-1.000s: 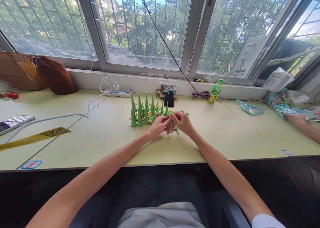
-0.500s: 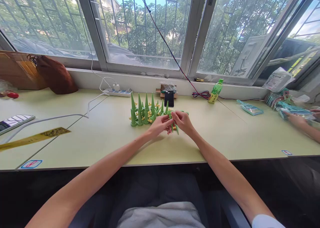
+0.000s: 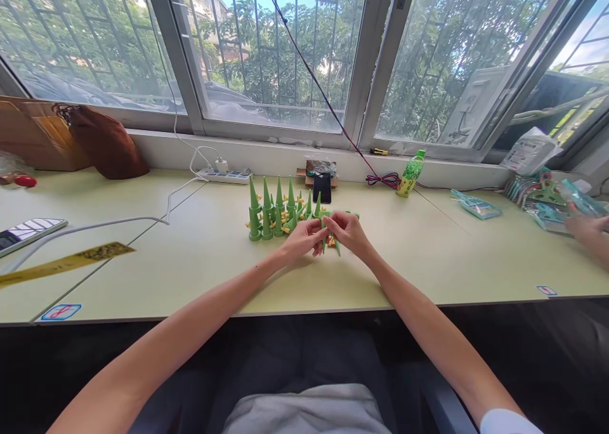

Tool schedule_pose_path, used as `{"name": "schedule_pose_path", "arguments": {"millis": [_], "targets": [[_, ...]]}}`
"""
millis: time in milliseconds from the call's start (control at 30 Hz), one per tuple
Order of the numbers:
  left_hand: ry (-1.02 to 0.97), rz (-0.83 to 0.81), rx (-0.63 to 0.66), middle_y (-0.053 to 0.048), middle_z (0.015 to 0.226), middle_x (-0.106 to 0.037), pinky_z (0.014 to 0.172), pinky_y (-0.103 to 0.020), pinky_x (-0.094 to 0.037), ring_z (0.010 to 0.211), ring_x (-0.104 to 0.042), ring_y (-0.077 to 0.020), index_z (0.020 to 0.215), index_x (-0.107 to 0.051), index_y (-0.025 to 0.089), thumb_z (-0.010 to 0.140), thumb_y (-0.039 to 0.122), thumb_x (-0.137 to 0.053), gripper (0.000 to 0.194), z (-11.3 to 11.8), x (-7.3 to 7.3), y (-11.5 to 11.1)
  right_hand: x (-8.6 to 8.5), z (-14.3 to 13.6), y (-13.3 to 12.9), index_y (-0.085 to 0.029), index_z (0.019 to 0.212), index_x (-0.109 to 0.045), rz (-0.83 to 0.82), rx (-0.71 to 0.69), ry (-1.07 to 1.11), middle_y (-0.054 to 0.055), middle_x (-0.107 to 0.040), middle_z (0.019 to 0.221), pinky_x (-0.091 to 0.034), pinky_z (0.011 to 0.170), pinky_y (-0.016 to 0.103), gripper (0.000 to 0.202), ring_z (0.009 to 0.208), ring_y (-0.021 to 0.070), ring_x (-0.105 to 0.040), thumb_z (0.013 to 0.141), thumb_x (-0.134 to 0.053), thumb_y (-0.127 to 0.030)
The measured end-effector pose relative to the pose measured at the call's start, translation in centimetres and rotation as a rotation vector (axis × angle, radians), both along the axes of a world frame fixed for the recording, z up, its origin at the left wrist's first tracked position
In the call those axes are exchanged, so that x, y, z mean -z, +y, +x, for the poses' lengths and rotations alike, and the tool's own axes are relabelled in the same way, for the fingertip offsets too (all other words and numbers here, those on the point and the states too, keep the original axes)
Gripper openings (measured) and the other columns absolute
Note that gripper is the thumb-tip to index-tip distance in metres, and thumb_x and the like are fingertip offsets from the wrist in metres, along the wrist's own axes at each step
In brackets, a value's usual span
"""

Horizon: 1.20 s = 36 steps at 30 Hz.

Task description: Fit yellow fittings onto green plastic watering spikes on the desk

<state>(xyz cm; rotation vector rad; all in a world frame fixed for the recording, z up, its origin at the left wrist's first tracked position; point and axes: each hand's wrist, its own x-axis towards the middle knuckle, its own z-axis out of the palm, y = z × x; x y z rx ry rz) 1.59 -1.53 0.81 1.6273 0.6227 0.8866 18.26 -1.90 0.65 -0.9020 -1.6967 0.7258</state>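
Several green cone-shaped pieces point(image 3: 266, 221) with small yellow parts stand in rows on the pale table. Beside their right end, my left hand point(image 3: 305, 239) and my right hand point(image 3: 346, 229) meet with their fingertips pinched together. A thin green pointed piece point(image 3: 324, 243) shows at the fingertips between both hands. Another green point and a bit of yellow lie just below my right hand. What exactly each fingertip grips is partly hidden by the fingers.
Behind the cones are a dark phone point(image 3: 322, 188) and a power strip point(image 3: 226, 176). A green bottle point(image 3: 410, 174) stands by the sill. At the far right, another person's hand point(image 3: 584, 226) touches bagged items. A white cable point(image 3: 118, 220) crosses the left side.
My fingertips have shifted slightly around the green piece, with my right fingers a little lower. The other person's hand has moved right and lifts a clear bag.
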Motion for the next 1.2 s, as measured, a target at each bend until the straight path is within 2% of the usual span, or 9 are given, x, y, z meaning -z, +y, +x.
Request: {"name": "schedule_pose_path", "arguments": {"millis": [200, 467, 967, 1067, 1200], "targets": [[0.021, 0.023, 0.006, -0.001, 0.070, -0.059, 0.037, -0.019, -0.039, 0.042, -0.051, -0.0058, 0.086, -0.059, 0.012, 0.081, 0.062, -0.067, 0.051, -0.10, 0.20, 0.24, -0.16, 0.01, -0.05, -0.019, 0.061, -0.048, -0.006, 0.005, -0.011, -0.005, -0.040, 0.048, -0.024, 0.044, 0.024, 0.050, 0.046, 0.0084, -0.033, 0.081, -0.066, -0.062], [0.041, 0.038, 0.006, 0.000, 0.072, -0.059, 0.038, -0.018, -0.038, 0.043, -0.049, -0.0047, 0.091, -0.061, 0.012, 0.083, 0.064, -0.064, 0.052, -0.26, 0.34, 0.34, 0.00, 0.10, 0.12, -0.019, 0.062, -0.049, -0.011, -0.012, 0.011, -0.005, -0.039, 0.049, -0.023, 0.044, 0.024, 0.050, 0.047, 0.0078, -0.032, 0.080, -0.068, -0.062], [0.001, 0.020, 0.065, 0.000, 0.071, -0.060, 0.039, -0.018, -0.038, 0.042, -0.048, -0.0039, 0.090, -0.059, 0.012, 0.086, 0.059, -0.064, 0.047, -0.36, 0.71, 0.46, -0.10, -0.20, -0.03, -0.019, 0.060, -0.047, -0.013, -0.024, 0.054, -0.005, -0.041, 0.049, -0.026, 0.043, 0.024, 0.051, 0.044, 0.0078, -0.035, 0.085, -0.063, -0.062], [-0.023, 0.011, 0.058, 0.000, 0.070, -0.059, 0.038, -0.018, -0.037, 0.042, -0.048, -0.0043, 0.091, -0.060, 0.012, 0.087, 0.058, -0.063, 0.046, -0.22, 0.69, 0.44, -0.16, -0.21, -0.08, -0.020, 0.066, -0.047, -0.006, 0.017, 0.099, -0.005, -0.044, 0.051, -0.028, 0.044, 0.023, 0.048, 0.045, 0.0080, -0.037, 0.082, -0.067, -0.061], [-0.027, -0.003, 0.053, 0.001, 0.068, -0.058, 0.037, -0.018, -0.037, 0.041, -0.047, -0.0045, 0.094, -0.061, 0.012, 0.084, 0.059, -0.067, 0.048, -0.10, 0.48, 0.33, -0.11, -0.13, -0.01, -0.022, 0.086, -0.048, -0.015, 0.052, 0.131, -0.008, -0.046, 0.054, -0.031, 0.046, 0.022, 0.045, 0.047, 0.0091, -0.041, 0.079, -0.070, -0.061]]}}
